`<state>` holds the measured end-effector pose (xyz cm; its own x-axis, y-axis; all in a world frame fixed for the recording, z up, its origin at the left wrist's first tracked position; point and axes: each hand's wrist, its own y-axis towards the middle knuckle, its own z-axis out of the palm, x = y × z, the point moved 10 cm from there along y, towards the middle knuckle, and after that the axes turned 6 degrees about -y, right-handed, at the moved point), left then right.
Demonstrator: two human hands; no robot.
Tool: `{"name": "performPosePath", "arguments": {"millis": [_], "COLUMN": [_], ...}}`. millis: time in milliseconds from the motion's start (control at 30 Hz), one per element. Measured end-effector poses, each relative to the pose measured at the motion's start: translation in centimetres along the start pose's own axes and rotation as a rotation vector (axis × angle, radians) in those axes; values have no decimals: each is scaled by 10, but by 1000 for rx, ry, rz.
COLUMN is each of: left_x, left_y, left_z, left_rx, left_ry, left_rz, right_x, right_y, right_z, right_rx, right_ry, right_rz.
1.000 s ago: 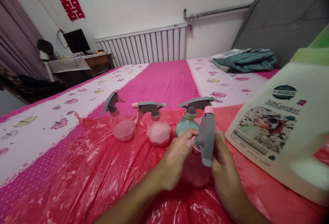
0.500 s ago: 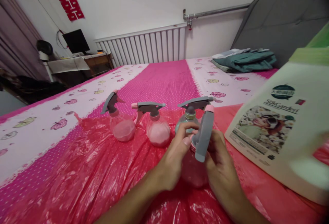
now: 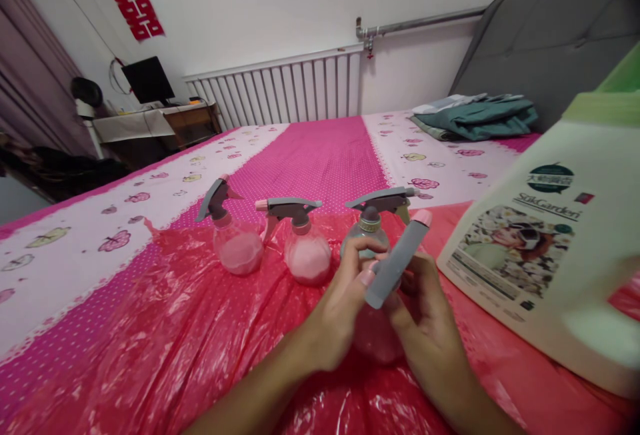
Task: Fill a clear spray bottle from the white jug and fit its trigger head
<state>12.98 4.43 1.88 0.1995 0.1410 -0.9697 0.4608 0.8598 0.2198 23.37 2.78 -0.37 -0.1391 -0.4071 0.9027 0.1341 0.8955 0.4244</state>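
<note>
Both hands are closed around the neck of a clear spray bottle (image 3: 377, 338) that stands on the red plastic sheet (image 3: 210, 348). Its grey trigger head (image 3: 400, 258) has a pink nozzle pointing away to the right. My left hand (image 3: 337, 312) grips the collar from the left, and my right hand (image 3: 425, 318) wraps it from the right, its fingertips partly hidden. Just behind is a spray bottle with a green collar (image 3: 371, 225), partly covered by my left fingers. Further left stand two pink-collared spray bottles, one in the middle (image 3: 309, 256) and one at the far left (image 3: 240, 252), holding pale liquid.
A large white jug with a green top (image 3: 550, 268) stands close on the right. The sheet lies over a pink patterned bedspread (image 3: 320, 155). Folded green clothes (image 3: 475, 117) lie near the grey headboard (image 3: 550, 35). A radiator (image 3: 285, 92) lines the wall.
The trigger head in my hands has turned clockwise, its pink nozzle swinging right and its rear end left. The bottle body and the other bottles have stayed in place.
</note>
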Motion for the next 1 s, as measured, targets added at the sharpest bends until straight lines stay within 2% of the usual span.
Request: {"name": "performPosePath", "arguments": {"millis": [167, 300, 633, 833, 1000], "left_x": [-1, -8, -14, -6, -5], "left_y": [1, 0, 1, 0, 0], "left_z": [0, 1, 6, 4, 3], "left_rx": [0, 8, 28, 37, 32], "left_ry": [52, 111, 119, 95, 96], "left_rz": [-16, 36, 34, 9, 8], "right_x": [0, 3, 2, 0, -2], "right_y": [-1, 0, 2, -2, 1], "right_z": [0, -1, -3, 0, 0], "right_rx": [-19, -40, -53, 59, 49], "right_ry": [1, 8, 2, 178, 169], "right_rz": [-5, -13, -21, -40, -19]}}
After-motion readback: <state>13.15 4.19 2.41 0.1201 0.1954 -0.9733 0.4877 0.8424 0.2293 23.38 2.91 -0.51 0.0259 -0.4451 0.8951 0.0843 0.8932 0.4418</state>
